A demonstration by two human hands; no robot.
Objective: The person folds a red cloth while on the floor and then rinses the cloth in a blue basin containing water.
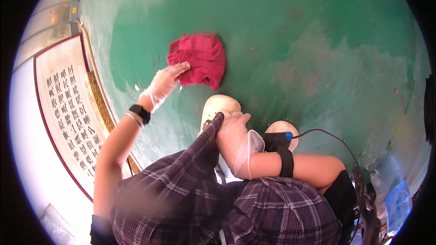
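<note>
A folded red cloth (202,58) is against the green floor (306,17) in front of me. My left hand (167,78), in a clear thin glove, has its fingers over the cloth's near left edge; its thumb is hidden. Close to my body, my gloved right hand (235,139) is closed on the edge of a dark plaid garment (184,173), which is drawn up to a point at the fingers. Below that hand show two pale shoes, the left shoe (221,103) and the right shoe (281,127).
A framed panel of writing (68,109) runs along the left wall, beside a beige pipe (93,61). A black cable (327,132) trails from a device strapped to my right forearm (279,141). A blue object (398,204) lies at lower right.
</note>
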